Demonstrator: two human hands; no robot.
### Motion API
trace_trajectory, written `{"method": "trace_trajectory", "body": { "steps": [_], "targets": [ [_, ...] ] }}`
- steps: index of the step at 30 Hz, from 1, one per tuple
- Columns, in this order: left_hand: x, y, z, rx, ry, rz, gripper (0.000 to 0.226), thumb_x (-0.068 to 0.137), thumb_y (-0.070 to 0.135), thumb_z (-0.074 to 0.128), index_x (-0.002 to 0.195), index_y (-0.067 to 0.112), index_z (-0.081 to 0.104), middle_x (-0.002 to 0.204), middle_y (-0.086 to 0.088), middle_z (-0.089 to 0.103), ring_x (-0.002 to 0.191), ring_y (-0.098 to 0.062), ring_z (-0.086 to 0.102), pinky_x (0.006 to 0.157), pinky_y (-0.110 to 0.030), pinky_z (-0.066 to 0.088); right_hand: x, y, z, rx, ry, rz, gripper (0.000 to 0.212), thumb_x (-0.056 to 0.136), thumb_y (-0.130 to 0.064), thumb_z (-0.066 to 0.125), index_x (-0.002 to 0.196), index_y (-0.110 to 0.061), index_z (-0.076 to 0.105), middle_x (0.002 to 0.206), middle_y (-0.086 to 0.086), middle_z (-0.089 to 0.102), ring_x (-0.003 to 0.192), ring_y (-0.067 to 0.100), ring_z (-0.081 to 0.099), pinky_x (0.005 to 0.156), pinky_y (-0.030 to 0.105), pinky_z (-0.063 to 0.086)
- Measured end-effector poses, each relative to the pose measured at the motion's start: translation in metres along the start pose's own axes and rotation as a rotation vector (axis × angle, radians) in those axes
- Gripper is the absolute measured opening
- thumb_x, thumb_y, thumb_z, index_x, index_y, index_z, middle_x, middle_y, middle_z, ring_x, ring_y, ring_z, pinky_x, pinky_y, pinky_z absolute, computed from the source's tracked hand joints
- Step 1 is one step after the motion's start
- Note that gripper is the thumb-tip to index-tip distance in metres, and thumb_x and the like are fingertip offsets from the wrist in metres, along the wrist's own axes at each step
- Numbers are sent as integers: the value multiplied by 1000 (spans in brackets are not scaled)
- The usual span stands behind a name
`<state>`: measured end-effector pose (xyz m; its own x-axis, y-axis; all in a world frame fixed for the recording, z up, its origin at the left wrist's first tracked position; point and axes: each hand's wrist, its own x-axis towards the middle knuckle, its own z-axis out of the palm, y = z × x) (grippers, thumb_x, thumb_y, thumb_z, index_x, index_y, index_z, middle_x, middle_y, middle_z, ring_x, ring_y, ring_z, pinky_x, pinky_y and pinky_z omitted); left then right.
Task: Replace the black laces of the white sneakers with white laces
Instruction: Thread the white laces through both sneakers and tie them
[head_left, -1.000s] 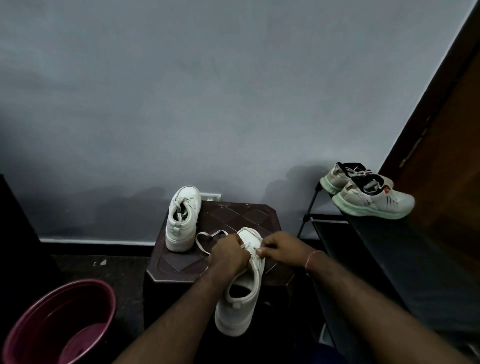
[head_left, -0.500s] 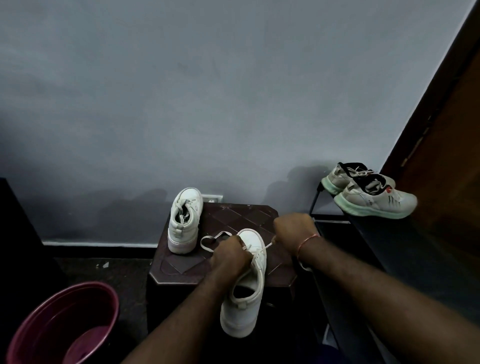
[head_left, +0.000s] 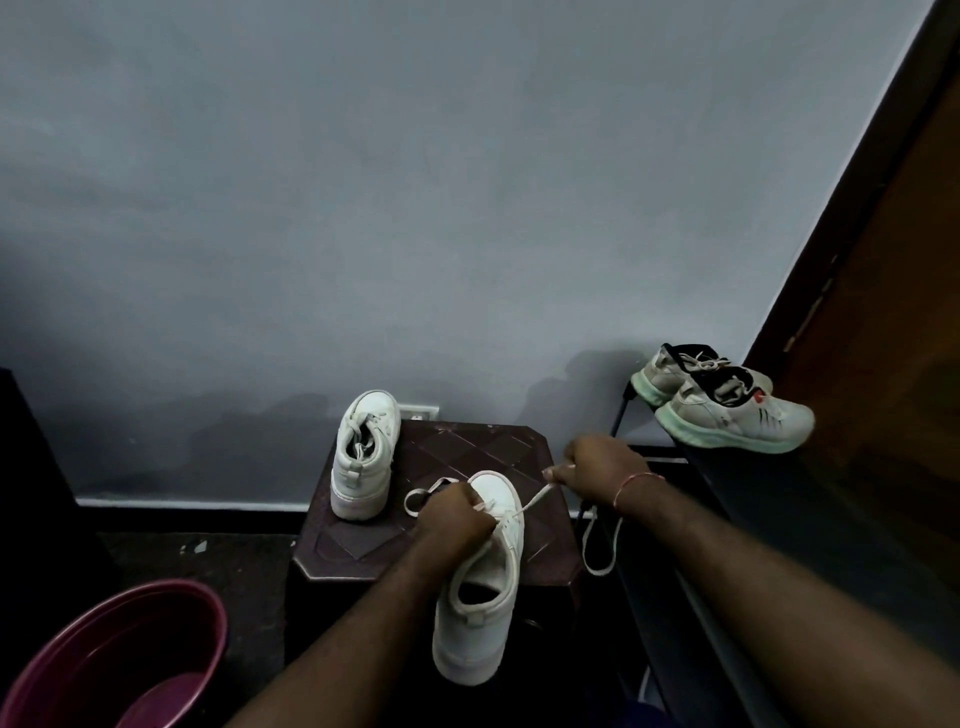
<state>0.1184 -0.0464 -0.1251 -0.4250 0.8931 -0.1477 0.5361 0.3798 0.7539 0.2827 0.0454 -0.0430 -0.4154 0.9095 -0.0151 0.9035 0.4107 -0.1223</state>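
Partly hiding the sneaker (head_left: 480, 613), the left hand (head_left: 454, 514) grips it; right hand (head_left: 602, 467) pinches the white lace (head_left: 535, 498).

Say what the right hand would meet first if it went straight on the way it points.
Likely the grey wall. The right hand, pinching the white lace, points forward-left over the stool, right of the standing sneaker; depth is uncertain.

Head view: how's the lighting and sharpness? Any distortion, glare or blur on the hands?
Head view: dim, uneven light, with soft shadows low on the grey plastered wall. Head view: the white lace-up sneaker and thin white lace read clearly, and the left hand and right hand show little blur. Head view: wide-angle lean on the dark door frame, no glare.
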Motion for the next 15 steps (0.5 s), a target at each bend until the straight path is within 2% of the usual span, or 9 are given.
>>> {"method": "trace_trajectory", "body": {
  "steps": [3,5,8,10,12,15],
  "targets": [
    [0,0,-18,-215,-70,-59,17,78,11,71,66,13,60,54,2,57,43,-5,49,43,-16,37,3,-1,-16,159,27,-9,47,86,-42,67,53,-15,47,53,-1,47,65,25,53,56,26,32],
    [7,1,-37,-230,-29,-66,24,84,6,64,60,10,62,43,3,52,35,-5,43,40,-15,32,7,-4,-31,283,102,-16,44,88,-39,66,56,-10,54,55,5,54,60,24,53,58,29,38],
    [15,28,-73,-346,95,-16,24,90,7,59,66,6,62,55,-9,61,44,-15,54,52,-24,41,11,-18,-61,626,168,13,32,94,-29,58,72,-6,63,68,11,66,48,16,52,48,26,41],
    [15,69,-106,-503,166,98,22,93,3,55,71,7,57,63,-12,57,42,-11,52,51,-22,41,16,-37,-93,872,173,21,23,98,-20,49,83,-8,62,72,9,67,45,14,50,41,21,35],
    [11,121,-146,-653,188,220,14,95,-4,48,89,7,55,72,-13,60,51,-12,58,41,-17,40,21,-61,-133,1069,229,-22,19,98,-16,46,90,-7,60,73,10,66,46,16,50,41,22,35],
    [3,197,-198,-714,181,410,15,94,0,49,101,11,57,82,-9,68,66,-17,65,55,-21,44,23,-95,-198,1288,334,-125,18,99,-15,46,96,-3,59,74,11,66,50,18,54,45,25,39]
  ]
}}
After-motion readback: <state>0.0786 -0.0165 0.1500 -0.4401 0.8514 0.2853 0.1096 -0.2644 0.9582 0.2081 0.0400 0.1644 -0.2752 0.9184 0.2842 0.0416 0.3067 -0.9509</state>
